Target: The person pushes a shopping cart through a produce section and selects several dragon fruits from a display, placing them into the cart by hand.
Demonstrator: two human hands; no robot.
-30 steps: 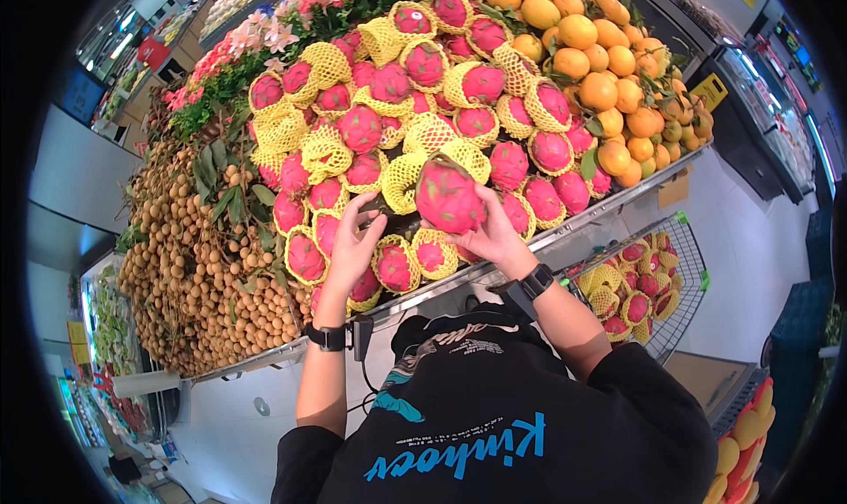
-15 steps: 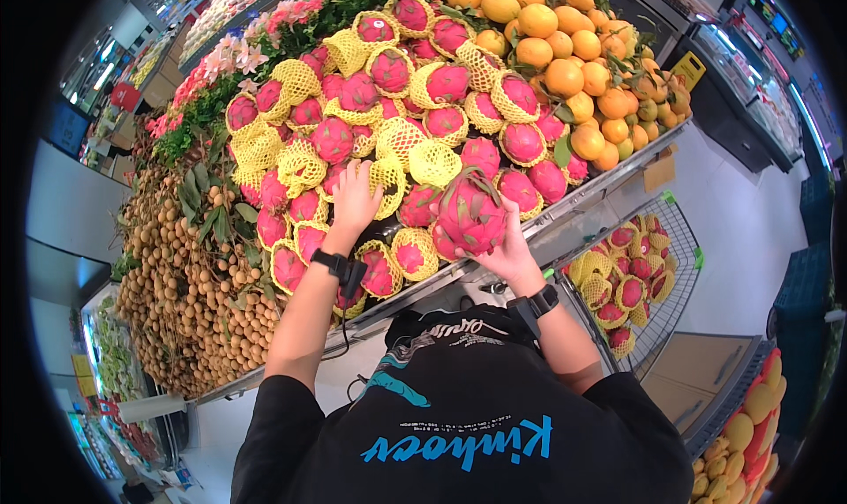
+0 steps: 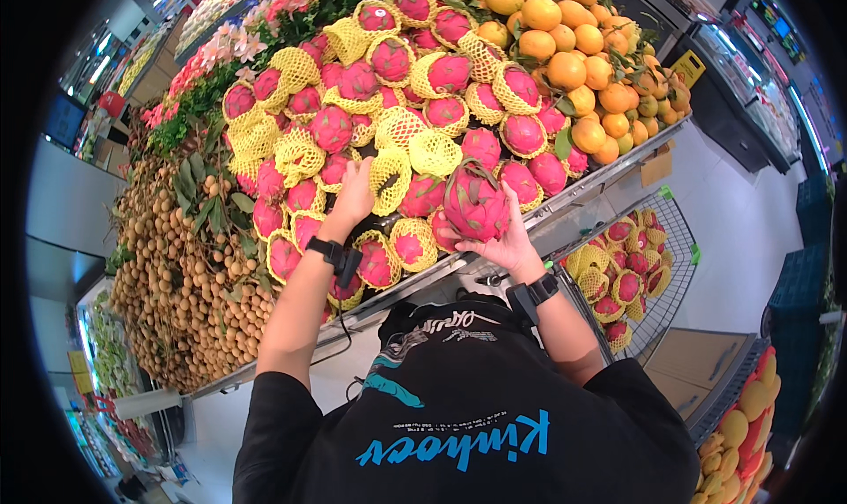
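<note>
My right hand [image 3: 505, 244] grips a pink dragon fruit [image 3: 475, 202] from below, holding it just above the front rows of a sloped fruit display [image 3: 565, 206]. My left hand [image 3: 356, 195] reaches into the pile and rests on dragon fruits wrapped in yellow foam nets [image 3: 390, 170]. Many more netted and bare dragon fruits [image 3: 445, 73] fill the display behind both hands. Both wrists carry dark bands.
Oranges [image 3: 565, 67] are stacked at the back right. Small brown fruits with leaves [image 3: 176, 283] are heaped to the left. A wire cart [image 3: 657, 274] with more dragon fruits stands at my right. Pink flowers [image 3: 238, 45] lie behind the display.
My right hand has brought the dragon fruit a little to the right and kept hold of it. My left hand has moved up and further into the netted fruits.
</note>
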